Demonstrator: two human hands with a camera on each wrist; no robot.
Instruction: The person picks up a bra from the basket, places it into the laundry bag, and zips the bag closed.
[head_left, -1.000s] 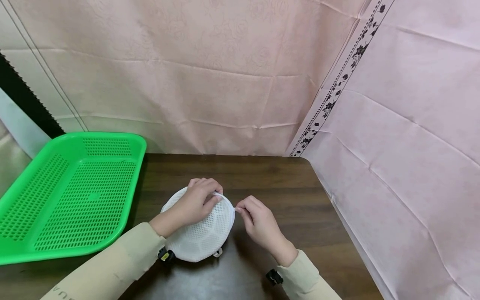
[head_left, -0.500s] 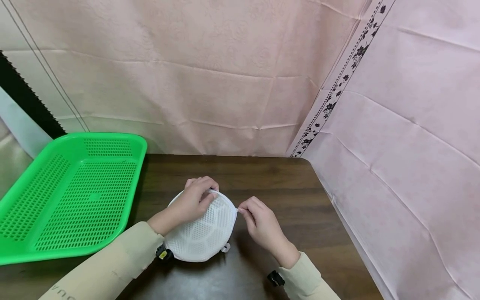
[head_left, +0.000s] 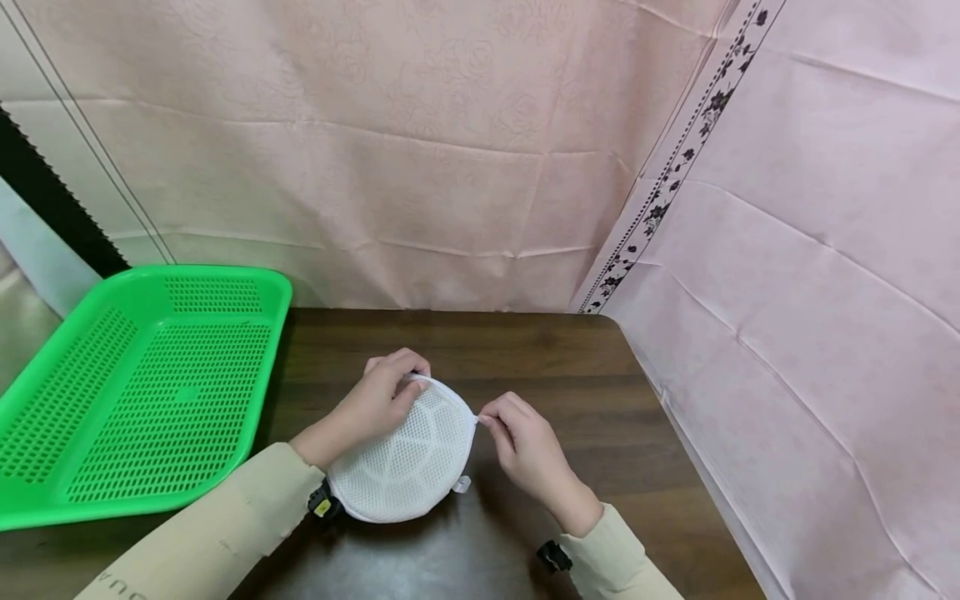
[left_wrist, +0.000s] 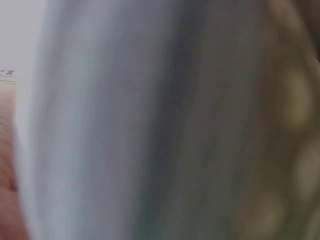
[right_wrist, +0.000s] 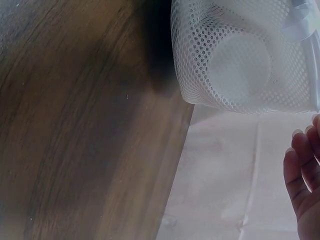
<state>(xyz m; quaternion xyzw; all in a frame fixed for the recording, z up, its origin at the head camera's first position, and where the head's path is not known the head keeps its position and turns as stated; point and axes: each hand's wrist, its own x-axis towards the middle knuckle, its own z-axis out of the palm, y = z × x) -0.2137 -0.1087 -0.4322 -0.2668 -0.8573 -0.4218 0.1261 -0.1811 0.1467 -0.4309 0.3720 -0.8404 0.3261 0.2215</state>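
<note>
A round white mesh laundry bag [head_left: 420, 458] is held up over the table, its pale edging facing up and right. My left hand [head_left: 375, 404] grips the top edge, thumb on the mesh and fingers behind it. At the bag's right edge my right hand [head_left: 528, 446] pinches a small white end at the edging, probably the zipper pull. A short white tab [head_left: 461, 484] sticks out lower on the rim. In the right wrist view, a pale round shape shows through the mesh [right_wrist: 187, 60]. Blurred white fabric [left_wrist: 100, 120] fills most of the left wrist view.
A green perforated plastic basket [head_left: 273, 375] stands on the left of the dark wooden table [head_left: 600, 400]. Pinkish cloth [head_left: 450, 192] hangs behind the table, and more cloth [head_left: 825, 292] borders its right side.
My left hand has shifted slightly left and away along the rim. The bag has turned a little, its tab moving right and up. My right hand has barely moved, still pinching at the edge.
</note>
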